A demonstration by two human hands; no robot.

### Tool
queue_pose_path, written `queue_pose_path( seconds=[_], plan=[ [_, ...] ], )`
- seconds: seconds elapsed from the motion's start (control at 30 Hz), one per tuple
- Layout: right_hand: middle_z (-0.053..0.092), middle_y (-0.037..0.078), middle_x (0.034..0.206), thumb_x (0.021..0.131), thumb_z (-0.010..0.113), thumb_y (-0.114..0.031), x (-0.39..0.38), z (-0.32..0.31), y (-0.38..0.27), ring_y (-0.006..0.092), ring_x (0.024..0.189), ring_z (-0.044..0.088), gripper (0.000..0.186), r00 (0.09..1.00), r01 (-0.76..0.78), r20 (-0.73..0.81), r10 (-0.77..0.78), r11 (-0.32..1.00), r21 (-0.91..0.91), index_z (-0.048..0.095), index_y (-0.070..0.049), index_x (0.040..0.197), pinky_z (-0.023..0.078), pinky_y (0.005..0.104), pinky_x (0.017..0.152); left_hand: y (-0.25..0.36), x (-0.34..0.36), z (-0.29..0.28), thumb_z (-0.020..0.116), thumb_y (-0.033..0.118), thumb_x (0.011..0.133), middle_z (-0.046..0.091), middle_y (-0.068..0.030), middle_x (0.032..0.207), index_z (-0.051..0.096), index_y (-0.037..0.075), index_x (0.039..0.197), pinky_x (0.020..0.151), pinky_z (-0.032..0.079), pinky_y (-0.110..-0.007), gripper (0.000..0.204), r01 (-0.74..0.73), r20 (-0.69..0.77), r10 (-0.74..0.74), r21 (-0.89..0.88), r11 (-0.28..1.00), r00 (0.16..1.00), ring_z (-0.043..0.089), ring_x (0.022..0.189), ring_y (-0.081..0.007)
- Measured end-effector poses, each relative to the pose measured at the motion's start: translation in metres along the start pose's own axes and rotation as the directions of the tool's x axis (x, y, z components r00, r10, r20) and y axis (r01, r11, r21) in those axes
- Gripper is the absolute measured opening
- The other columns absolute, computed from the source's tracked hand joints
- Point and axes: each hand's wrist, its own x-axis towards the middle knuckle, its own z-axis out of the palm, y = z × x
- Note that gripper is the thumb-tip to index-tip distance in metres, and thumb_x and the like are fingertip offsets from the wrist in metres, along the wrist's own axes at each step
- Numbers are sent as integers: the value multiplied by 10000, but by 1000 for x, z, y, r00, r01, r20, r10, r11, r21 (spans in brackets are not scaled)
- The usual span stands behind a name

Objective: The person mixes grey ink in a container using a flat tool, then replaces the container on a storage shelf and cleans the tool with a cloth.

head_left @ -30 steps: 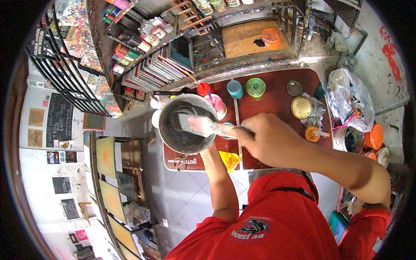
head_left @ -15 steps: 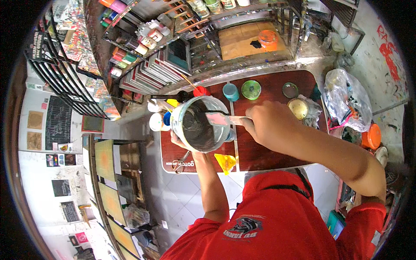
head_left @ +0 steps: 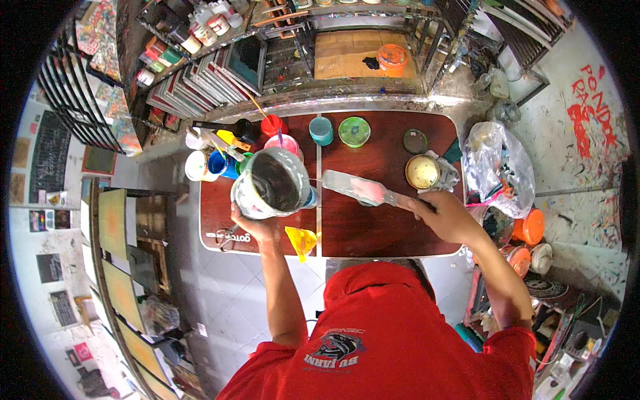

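Observation:
My left hand (head_left: 259,228) grips a whitish plastic bucket (head_left: 245,195) from below and the side, tilting its mouth toward the right. Dark grey paint (head_left: 273,183) coats the inside. In my right hand (head_left: 448,217) is the handle of a spatula (head_left: 355,188); its broad, pale blade has a pink patch and points left at the bucket. The blade is outside the bucket, just right of its rim, above the dark red table (head_left: 387,233). A yellow plastic packet (head_left: 301,243) lies by the table's near edge, below the bucket.
Along the table's far side stand a teal cup (head_left: 321,131), a green round tub (head_left: 354,132) and a red pot (head_left: 271,125) with a stick. To the right are a cream-filled tub (head_left: 422,173) and a clear plastic bag (head_left: 499,160). Scissors (head_left: 230,238) lie near the left corner.
The spatula has come out of the bucket and moved right with my right hand. The bucket now tilts more to the right. The whole view has shifted.

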Motion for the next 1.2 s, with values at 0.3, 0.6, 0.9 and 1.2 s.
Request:
queue_pose_path(
  seconds=[0.3,0.6,0.9,1.2],
  plan=[
    [653,168,692,922,519,-338,21,40,57,337,660,655,370,996,-54,-88,-14,693,-719,683,-60,741,511,458,580,34,-25,-37,477,645,795,451,-98,1375,383,184,1391,950,454,-582,760,-26,-31,18,-267,963,999,468,1241,-346],
    [693,114,767,900,560,-289,125,117,69,291,725,686,280,982,189,164,-95,529,-827,719,-76,813,528,389,599,71,-59,-77,487,672,785,465,-111,1367,404,179,1383,1028,351,-588,779,50,-57,-85,-454,890,995,464,1235,-352],
    [623,264,1076,930,465,-454,132,41,44,402,994,611,468,968,-46,-246,-59,915,-400,621,-62,1133,467,512,877,101,-80,-119,576,547,788,390,-137,1431,363,85,1406,1085,278,-598,800,-123,-185,43,-448,885,982,376,1312,-354],
    [643,115,723,839,580,-197,101,-37,394,275,524,593,216,874,94,273,402,411,-907,665,-54,978,503,385,512,100,-101,-111,558,509,840,445,-196,1361,401,84,1381,1050,349,-583,706,-131,-259,15,-437,890,966,448,1243,-392]
  ],
)
